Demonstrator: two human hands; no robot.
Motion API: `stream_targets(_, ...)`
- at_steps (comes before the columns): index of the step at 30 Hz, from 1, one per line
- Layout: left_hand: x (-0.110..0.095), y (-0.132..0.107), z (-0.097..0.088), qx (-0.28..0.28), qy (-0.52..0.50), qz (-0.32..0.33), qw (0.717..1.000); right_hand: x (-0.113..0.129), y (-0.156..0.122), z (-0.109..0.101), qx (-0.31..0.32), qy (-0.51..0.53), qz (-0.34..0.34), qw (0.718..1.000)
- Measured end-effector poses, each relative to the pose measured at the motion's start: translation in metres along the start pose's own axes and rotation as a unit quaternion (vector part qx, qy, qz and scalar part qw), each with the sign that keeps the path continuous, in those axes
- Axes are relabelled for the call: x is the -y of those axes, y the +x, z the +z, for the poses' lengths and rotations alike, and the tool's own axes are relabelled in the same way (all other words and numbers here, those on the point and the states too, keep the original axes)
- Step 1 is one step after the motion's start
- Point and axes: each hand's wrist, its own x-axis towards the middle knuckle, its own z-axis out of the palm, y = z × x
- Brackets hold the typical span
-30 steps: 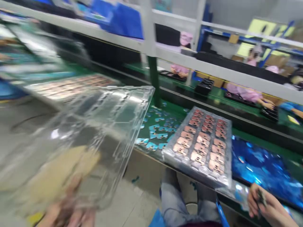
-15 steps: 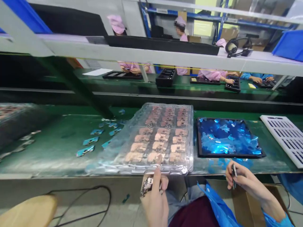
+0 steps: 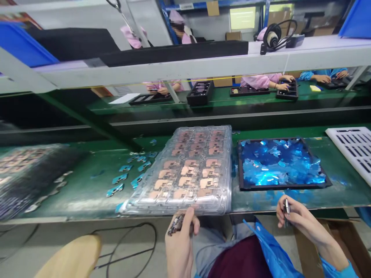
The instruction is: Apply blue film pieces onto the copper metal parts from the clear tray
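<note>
A clear plastic blister tray [image 3: 185, 170] of copper-coloured parts lies on the green bench [image 3: 87, 189], its near edge at the bench's front. My left hand [image 3: 179, 241] is just below that edge, fingers closed round a small stack of dark metal parts [image 3: 175, 224]. My right hand [image 3: 292, 218] hovers at the bench front to the right, pinching a thin metal tool, maybe tweezers [image 3: 286, 208]. A black tray [image 3: 282, 164] heaped with shiny blue film scraps sits right of the clear tray.
Small blue-covered parts [image 3: 127, 177] lie scattered left of the clear tray. A blurred stack of trays [image 3: 23, 170] sits far left, a white slotted tray [image 3: 353, 148] far right. Other workers' hands work at black trays [image 3: 199, 92] across the line. A wooden stool [image 3: 69, 258] and cables are below.
The view has swung from the left back to the bench. The clear empty tray held up a second ago is gone from view. My left hand now sits under the filled tray's edge.
</note>
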Motion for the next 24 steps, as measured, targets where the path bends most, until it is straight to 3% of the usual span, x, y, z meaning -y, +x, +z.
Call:
stream_targets(4, 0.01, -0.002, 0.0, 0.015, 0.05, 0.025, 0.998, -0.001, 0.0, -0.003, 0.018, 0.001, -0.002, 1.0)
stream_targets(10, 0.017, -0.003, 0.008, -0.042, 0.045, 0.039, 0.997, -0.005, 0.002, -0.002, 0.029, 0.006, -0.008, 1.0)
stream_targets(18, 0.011, 0.016, -0.016, 0.026, 0.118, 0.01, 0.993, -0.005, 0.007, -0.002, 0.048, 0.007, 0.0, 0.999)
stream_targets(24, 0.016, 0.013, -0.008, 0.057, 0.106, 0.013, 0.993, -0.009, 0.012, 0.001, 0.058, 0.004, -0.003, 0.998)
